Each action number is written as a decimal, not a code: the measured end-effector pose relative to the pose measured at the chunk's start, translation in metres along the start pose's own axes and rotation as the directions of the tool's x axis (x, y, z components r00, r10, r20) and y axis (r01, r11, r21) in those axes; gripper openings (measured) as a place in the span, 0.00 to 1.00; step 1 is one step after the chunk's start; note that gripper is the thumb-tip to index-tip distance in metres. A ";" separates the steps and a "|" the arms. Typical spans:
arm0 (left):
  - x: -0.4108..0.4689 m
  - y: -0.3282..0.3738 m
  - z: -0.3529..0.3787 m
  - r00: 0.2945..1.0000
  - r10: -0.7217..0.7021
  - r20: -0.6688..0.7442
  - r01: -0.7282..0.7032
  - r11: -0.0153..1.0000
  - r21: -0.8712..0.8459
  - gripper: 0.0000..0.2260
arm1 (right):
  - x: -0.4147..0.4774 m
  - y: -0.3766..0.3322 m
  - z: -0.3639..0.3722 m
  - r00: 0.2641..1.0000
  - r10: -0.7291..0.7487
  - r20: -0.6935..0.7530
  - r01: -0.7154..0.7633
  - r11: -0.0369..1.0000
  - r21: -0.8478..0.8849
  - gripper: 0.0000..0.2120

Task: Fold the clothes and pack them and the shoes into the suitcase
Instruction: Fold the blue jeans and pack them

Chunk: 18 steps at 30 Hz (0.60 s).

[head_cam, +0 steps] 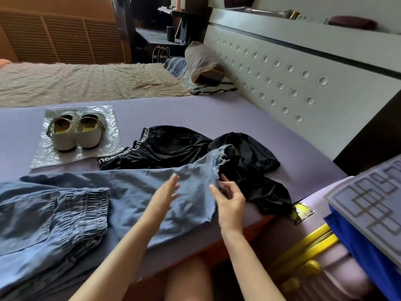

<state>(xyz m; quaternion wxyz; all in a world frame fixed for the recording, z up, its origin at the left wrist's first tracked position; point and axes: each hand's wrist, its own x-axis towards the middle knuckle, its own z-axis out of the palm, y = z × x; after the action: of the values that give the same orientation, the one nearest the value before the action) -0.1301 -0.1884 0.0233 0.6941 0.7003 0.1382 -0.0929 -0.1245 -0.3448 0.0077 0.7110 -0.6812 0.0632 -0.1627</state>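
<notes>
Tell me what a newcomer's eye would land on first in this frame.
The blue denim trousers spread across the purple mat in the foreground stand out first, with the left hand open over them and the right hand at their frayed hem. Behind them lie black shorts with a lettered waistband. At the far left, a pair of pale shoes sits on a clear plastic sheet.

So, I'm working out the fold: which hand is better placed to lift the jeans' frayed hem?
Probably the right hand: its curled fingers sit at the frayed hem of the jeans, while the left hand hovers open further up the leg.
</notes>
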 end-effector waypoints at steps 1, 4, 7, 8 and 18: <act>0.001 0.007 -0.004 0.999 -0.053 0.001 0.053 0.989 -0.136 0.22 | -0.009 0.001 0.008 0.994 -0.044 0.098 0.048 0.998 -0.032 0.06; 0.005 0.019 -0.022 0.994 -0.109 0.017 0.110 0.958 -0.266 0.28 | -0.039 0.019 0.032 0.935 -0.081 0.346 0.141 0.978 -0.154 0.03; 0.009 0.016 -0.042 0.988 -0.143 -0.063 0.124 0.960 -0.250 0.21 | -0.066 0.034 0.053 0.893 -0.109 0.437 0.259 0.918 -0.300 0.10; 0.010 0.012 -0.049 0.985 -0.113 -0.128 0.087 0.977 -0.195 0.15 | -0.073 0.035 0.058 0.883 -0.132 0.451 0.299 0.899 -0.321 0.11; 0.002 -0.001 -0.120 0.821 0.361 -0.442 -0.140 0.878 0.457 0.12 | -0.104 0.044 0.079 0.641 -0.351 0.683 0.687 0.659 -0.306 0.14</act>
<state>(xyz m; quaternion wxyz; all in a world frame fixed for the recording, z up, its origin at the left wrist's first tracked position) -0.1361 -0.0687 0.0244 0.4774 0.8394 0.2007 0.1650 -0.1908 -0.2363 -0.0443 0.3896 -0.8544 -0.3168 -0.1339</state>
